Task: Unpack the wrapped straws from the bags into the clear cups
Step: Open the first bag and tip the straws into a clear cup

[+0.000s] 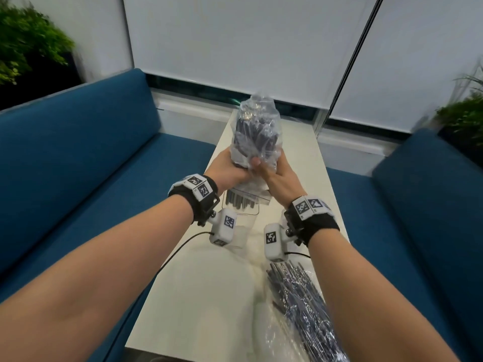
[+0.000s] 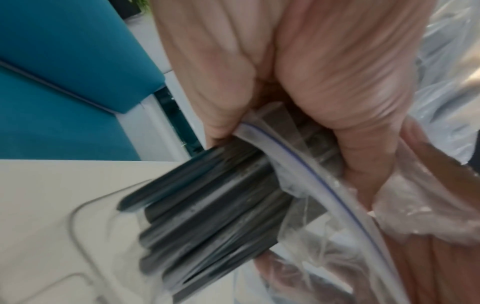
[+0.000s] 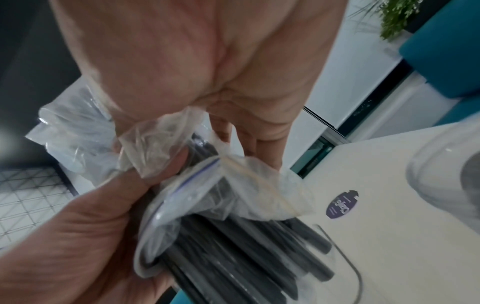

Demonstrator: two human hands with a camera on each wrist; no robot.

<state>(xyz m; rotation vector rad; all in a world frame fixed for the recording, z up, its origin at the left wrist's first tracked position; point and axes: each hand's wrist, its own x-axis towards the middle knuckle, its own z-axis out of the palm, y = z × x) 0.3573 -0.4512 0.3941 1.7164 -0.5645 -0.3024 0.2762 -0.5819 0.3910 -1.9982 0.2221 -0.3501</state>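
Observation:
A clear zip bag (image 1: 257,129) full of dark wrapped straws is held mouth-down over the white table. My left hand (image 1: 230,168) grips its lower part from the left and my right hand (image 1: 277,176) grips it from the right. Straw ends (image 1: 240,201) stick out of the bag mouth into a clear cup (image 1: 241,212) right beneath. In the left wrist view the straws (image 2: 207,205) pass the bag's zip edge (image 2: 324,185) toward the cup rim (image 2: 78,226). The right wrist view shows the crumpled bag mouth (image 3: 207,185), straws (image 3: 259,257) and cup rim (image 3: 350,267).
A second bag of wrapped straws (image 1: 300,309) lies on the narrow white table (image 1: 203,296) near my right forearm. Another clear cup (image 3: 441,174) stands close by, beside a round purple sticker (image 3: 342,204). Blue sofas (image 1: 78,165) flank the table; plants stand in both far corners.

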